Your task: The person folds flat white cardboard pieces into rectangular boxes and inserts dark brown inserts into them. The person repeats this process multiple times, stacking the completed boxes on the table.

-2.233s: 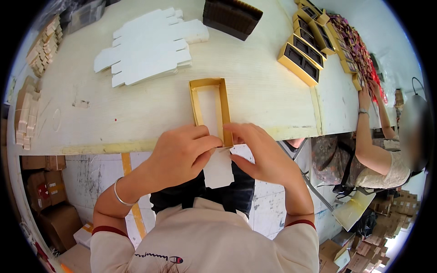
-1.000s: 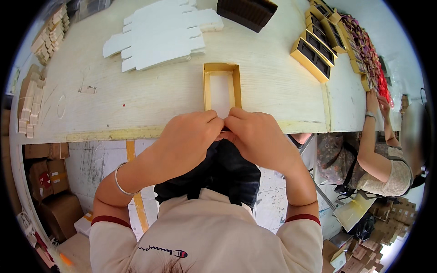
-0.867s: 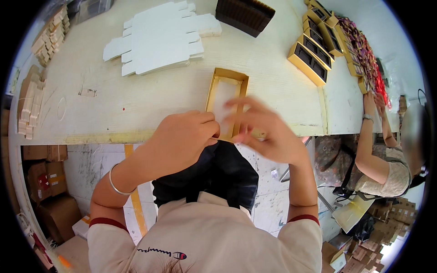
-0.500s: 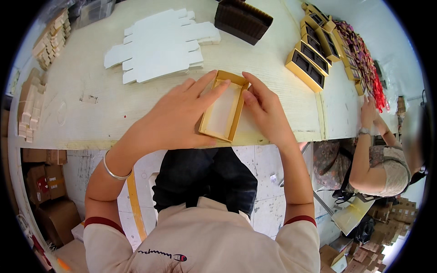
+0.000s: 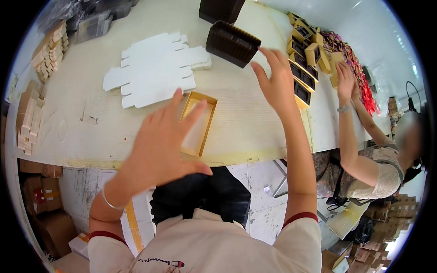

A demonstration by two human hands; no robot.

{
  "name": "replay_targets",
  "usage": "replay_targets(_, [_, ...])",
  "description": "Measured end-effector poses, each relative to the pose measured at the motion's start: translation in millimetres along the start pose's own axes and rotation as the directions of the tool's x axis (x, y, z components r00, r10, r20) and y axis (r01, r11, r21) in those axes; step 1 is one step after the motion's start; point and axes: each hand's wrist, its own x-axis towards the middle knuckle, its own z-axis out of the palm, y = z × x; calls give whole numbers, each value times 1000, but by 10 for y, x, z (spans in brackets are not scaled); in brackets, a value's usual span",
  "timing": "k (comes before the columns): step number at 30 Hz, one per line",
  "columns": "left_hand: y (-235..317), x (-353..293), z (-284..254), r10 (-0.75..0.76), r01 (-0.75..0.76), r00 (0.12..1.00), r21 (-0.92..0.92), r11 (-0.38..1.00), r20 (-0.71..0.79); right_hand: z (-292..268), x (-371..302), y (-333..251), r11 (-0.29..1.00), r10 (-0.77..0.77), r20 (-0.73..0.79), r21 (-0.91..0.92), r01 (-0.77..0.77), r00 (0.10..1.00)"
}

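A shallow gold cardboard box with a pale inside stands on the table near its front edge, in front of me. My left hand hovers over the box's left side, fingers spread, hiding part of it. I cannot tell whether its fingertips touch the box. My right hand is stretched forward with thumb and fingers apart and nothing in it. Its fingertips are at the right end of a dark brown stack of ribbed plastic trays. Left of the stack lie flat white die-cut box blanks.
A second dark stack stands behind. Gold boxes with black inserts crowd the right, beside red tassel-like pieces. A co-worker's hands work there. Cream strips and clear plastic containers sit at left.
My right hand has left the gold box and reached forward to the dark stack. My left hand has opened wider, its thumb off the box. The view has shifted.
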Motion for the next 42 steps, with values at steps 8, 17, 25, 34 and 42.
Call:
replay_targets(8, [-16, -141, 249, 86, -85, 996, -105, 991, 1, 223, 587, 230, 992, -9, 339, -112, 50, 941])
replay_targets(17, [-150, -227, 189, -50, 45, 999, -210, 977, -19, -664, 546, -149, 690, 121, 423, 615, -382, 898])
replay_targets(25, [-176, -221, 265, -50, 24, 997, -413, 910, -52, -691, -362, -483, 479, 197, 931, 181, -859, 307])
replay_targets(34, [-144, -230, 317, -40, 37, 999, -405, 913, -1, -570, -516, -808, 901, -28, 579, 368, -231, 815])
replay_targets(42, [-346, -81, 206, 162, -78, 976, -465, 882, 142, -762, -705, -696, 799, -299, 610, 580, -157, 734])
